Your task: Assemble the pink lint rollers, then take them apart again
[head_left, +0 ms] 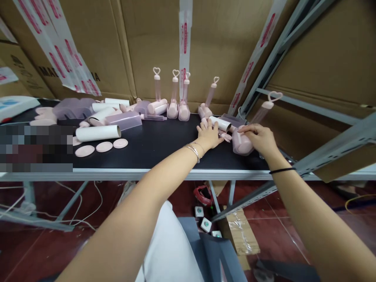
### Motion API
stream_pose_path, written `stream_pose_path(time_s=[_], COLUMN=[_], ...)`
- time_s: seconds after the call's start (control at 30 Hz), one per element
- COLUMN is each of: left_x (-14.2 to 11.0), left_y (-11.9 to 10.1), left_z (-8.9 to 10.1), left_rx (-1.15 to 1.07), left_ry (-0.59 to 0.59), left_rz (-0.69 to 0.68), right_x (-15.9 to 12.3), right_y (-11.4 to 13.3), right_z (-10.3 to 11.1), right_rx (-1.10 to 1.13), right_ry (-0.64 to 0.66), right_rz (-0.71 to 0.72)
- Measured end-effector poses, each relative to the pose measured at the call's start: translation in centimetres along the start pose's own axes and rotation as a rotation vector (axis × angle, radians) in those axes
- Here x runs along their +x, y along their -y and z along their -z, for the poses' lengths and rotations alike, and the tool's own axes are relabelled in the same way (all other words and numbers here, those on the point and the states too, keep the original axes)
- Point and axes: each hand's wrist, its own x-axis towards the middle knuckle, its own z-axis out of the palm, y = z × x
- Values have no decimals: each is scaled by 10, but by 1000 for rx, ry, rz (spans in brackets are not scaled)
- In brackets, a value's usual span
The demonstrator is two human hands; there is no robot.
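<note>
My right hand [260, 138] is closed over a pink lint roller [242, 144] lying on the black table top [158, 145]; its clear handle with a heart-shaped loop [274, 96] sticks up to the right. My left hand [209, 134] rests on the table with fingers stretched toward a white paper roll [221, 123] and a small pink piece [226, 136]; it holds nothing that I can see.
Several assembled pink rollers [179, 107] stand upright along the back edge. White rolls [98, 133], pink discs [104, 147] and translucent covers [125, 119] lie at the left. Cardboard boxes [147, 47] form the back wall. A grey metal shelf frame [335, 152] crosses at the right.
</note>
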Motion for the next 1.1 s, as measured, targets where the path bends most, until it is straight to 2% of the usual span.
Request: stream_pose_path(time_s=[0.07,0.13,0.2,0.27,0.33,0.4,0.5,0.6,0.67,0.73,0.8,0.93,1.0,1.1], left_x=[-2,-6,-10,-11,-12,-15,-29,-47,-54,-54,-51,-44,-44,-46], left_y=[11,28,50,75,99,120,139,149,154,161,166,168,167,169], left_z=[10,27,47,68,88,106,126,136,134,129,121,113,113,118], left_rx=[5,6,-15,-65,-161,-573,-1057,-1310,-1379,-1403,-1408,-1408,-1402,-1385], left_ry=[-25,-63,-102,-117,-178,-217,-129,-124,-209,-308,-394,-519,-532,-524], left_rz=[-46,-137,-215,-231,-210,-105,-53,-25,14,52,79,54,45,110], right_x=[-4,-11,-17,-20,-18,-11,9,30,39,43,41,30,29,37], right_y=[10,30,60,96,132,162,191,201,200,195,189,181,180,175], right_z=[4,11,18,18,8,-14,-63,-114,-142,-160,-168,-169,-167,-164], right_rx=[-10,-4,34,154,319,502,658,754,829,859,841,790,773,709], right_ry=[-34,-147,-325,-418,-368,-241,-48,66,121,173,221,254,217,79], right_rz=[17,101,238,383,467,518,457,299,209,164,146,93,91,109])
